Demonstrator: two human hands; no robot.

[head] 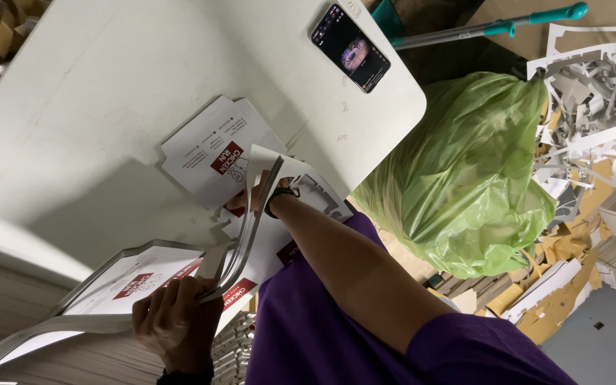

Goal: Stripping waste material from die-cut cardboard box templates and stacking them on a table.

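My left hand grips the lower edge of a thick stack of flat white printed carton sheets with red patches, held off the near edge of the white table. A few sheets curl up from that stack toward my right hand. That hand is mostly hidden behind them and seems closed on their upper edge. A dark band circles its wrist, and the arm comes from a purple sleeve. Just beyond it, a flat die-cut carton blank lies on the table.
A phone with a lit screen lies near the table's rounded corner. Beside the table stand a full green plastic bag, a heap of white die-cut scraps, brown cardboard offcuts and a teal-handled pole.
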